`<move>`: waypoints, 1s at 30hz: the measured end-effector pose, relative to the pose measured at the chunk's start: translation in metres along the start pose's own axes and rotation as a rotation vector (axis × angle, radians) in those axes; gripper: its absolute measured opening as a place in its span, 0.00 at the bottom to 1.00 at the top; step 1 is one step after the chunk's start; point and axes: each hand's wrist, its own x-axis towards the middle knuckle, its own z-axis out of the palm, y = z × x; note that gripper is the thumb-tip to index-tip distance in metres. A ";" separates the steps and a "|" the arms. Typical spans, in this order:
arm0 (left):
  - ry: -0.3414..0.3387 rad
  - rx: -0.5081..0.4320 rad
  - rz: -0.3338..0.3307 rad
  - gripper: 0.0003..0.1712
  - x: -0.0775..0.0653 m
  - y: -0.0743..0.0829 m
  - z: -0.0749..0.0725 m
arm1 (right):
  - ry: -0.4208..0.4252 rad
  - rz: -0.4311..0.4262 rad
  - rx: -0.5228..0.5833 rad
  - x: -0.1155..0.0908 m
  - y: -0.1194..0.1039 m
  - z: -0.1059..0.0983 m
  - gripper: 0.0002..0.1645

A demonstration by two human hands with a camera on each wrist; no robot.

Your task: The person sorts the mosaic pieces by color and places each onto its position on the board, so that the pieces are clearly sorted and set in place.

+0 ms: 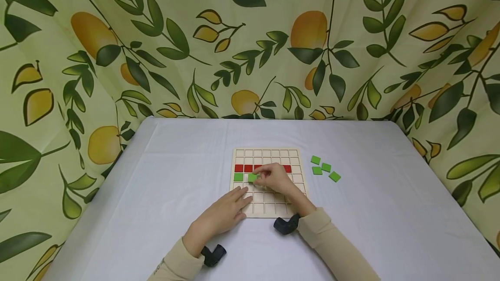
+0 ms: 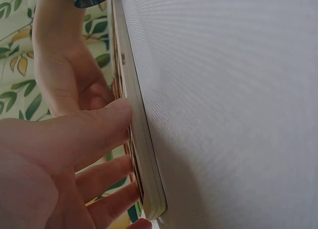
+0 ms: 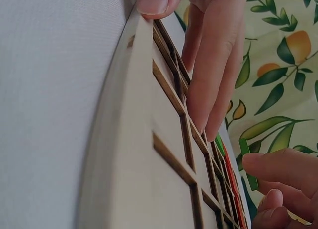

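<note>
A square wooden grid board (image 1: 269,210) lies on the white table. Between thumb and fingers, my right hand (image 1: 276,178) pinches a green square tile (image 1: 251,178) over the board; the right wrist view shows this tile (image 3: 245,147) held clear of the grid. My left hand (image 1: 221,213) rests at the board's lower left, fingers spread over its surface. In the left wrist view the left thumb (image 2: 94,132) touches the board's side edge (image 2: 141,139). Red tiles (image 1: 238,168) form a row, partly hidden by my right hand. Below its left end sits another green tile (image 1: 238,177).
Several loose green tiles (image 1: 317,171) lie on the table (image 1: 375,194) right of the board. Each wrist wears a black device, one by the left sleeve (image 1: 215,255) and one by the right (image 1: 286,225). A patterned curtain (image 1: 269,77) hangs behind the table.
</note>
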 end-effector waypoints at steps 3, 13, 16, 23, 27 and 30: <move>0.006 0.002 0.009 0.26 0.000 0.000 0.000 | -0.002 -0.034 -0.023 0.001 0.000 0.002 0.14; 0.006 0.003 0.009 0.26 0.000 -0.001 0.000 | 0.014 0.009 -0.010 0.004 -0.002 0.010 0.14; -0.001 0.006 -0.002 0.26 0.000 -0.001 0.000 | 0.027 0.012 -0.012 0.004 -0.003 0.012 0.14; 0.004 0.000 0.009 0.26 0.001 -0.001 0.001 | 0.039 0.025 -0.047 0.006 -0.006 0.014 0.12; 0.006 -0.009 0.013 0.26 0.000 0.000 0.000 | 0.046 0.019 -0.064 0.007 -0.007 0.014 0.12; 0.002 -0.004 0.011 0.26 -0.001 0.000 0.000 | 0.050 0.012 -0.079 0.008 -0.007 0.014 0.12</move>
